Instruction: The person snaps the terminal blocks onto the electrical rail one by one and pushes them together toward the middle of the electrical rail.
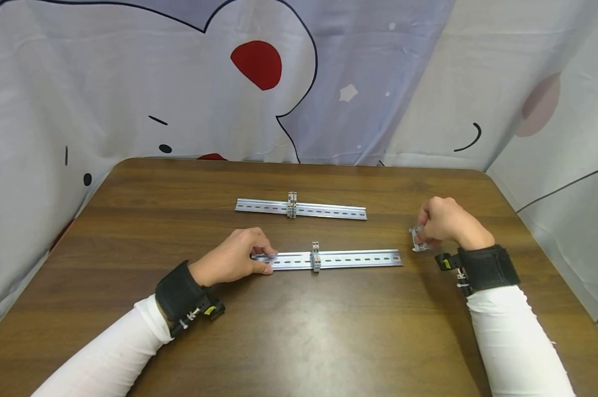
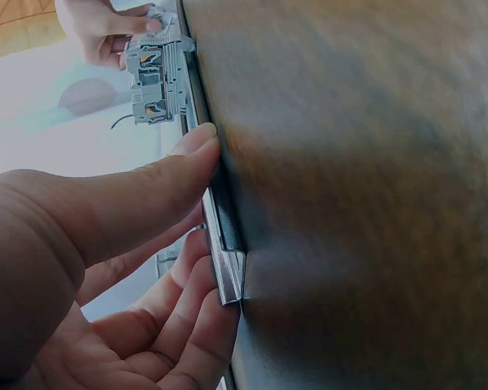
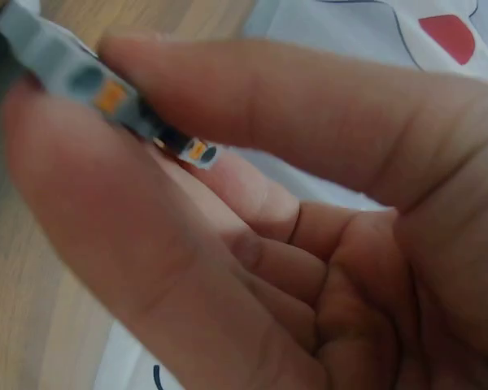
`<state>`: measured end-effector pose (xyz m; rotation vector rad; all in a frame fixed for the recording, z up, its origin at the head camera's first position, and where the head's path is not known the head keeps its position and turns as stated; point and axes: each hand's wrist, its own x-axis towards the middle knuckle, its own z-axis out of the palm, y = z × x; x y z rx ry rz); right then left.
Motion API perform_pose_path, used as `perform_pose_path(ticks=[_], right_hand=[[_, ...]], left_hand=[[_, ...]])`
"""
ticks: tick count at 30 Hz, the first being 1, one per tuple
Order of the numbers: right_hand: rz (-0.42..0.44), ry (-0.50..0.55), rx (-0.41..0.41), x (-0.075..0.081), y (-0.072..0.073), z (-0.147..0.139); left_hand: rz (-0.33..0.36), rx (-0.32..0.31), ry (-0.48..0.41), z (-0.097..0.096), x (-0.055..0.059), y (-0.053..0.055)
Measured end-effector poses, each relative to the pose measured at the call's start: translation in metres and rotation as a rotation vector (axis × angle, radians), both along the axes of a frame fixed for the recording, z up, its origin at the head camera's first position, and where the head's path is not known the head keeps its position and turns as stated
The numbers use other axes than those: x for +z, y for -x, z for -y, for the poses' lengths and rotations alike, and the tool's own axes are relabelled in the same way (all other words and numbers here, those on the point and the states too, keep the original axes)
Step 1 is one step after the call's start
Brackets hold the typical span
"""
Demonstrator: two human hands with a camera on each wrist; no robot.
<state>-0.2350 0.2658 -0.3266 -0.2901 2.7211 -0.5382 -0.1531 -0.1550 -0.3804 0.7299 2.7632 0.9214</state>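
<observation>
My left hand (image 1: 236,256) grips the left end of the nearer slotted metal DIN rail (image 1: 358,258), thumb along the near edge and fingers on the far one. Grey terminal blocks (image 1: 316,257) sit upright on that rail, left of its middle; the left wrist view shows them (image 2: 156,81) beyond the thumb. Over the table's right side, my right hand (image 1: 450,223) pinches a single grey terminal block (image 1: 418,239) between thumb and fingers. Up close, this block (image 3: 110,96) shows orange inserts and round holes along its edge.
Farther back lies a second DIN rail (image 1: 334,211), roughly parallel, with several terminal blocks (image 1: 292,204) near its middle. The wooden table (image 1: 299,331) ends at the back against a printed cloth (image 1: 190,82), which also hangs along the sides.
</observation>
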Motion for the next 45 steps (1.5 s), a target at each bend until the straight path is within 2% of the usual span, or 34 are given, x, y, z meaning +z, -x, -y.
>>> perform_pose_path(ticks=[7, 12, 22, 31, 40, 45], right_hand=[[0.132, 0.055, 0.053, 0.001, -0.011, 0.010], [0.174, 0.076, 0.106, 0.002, -0.017, 0.017], [0.152, 0.095, 0.102, -0.003, -0.023, 0.025], [0.046, 0.031, 0.121, -0.005, -0.027, 0.038], [0.060, 0.055, 0.079, -0.009, -0.023, 0.041], [0.073, 0.073, 0.088, -0.009, -0.019, 0.041]], left_hand=[[-0.008, -0.003, 0.000, 0.000, 0.000, -0.001], [0.000, -0.005, 0.001, -0.001, 0.000, -0.001], [-0.009, -0.021, 0.005, -0.003, 0.000, -0.002], [-0.011, -0.024, 0.005, -0.002, 0.000, -0.002], [-0.008, -0.023, -0.002, -0.002, 0.000, 0.000], [-0.027, -0.022, -0.014, -0.001, -0.001, 0.000]])
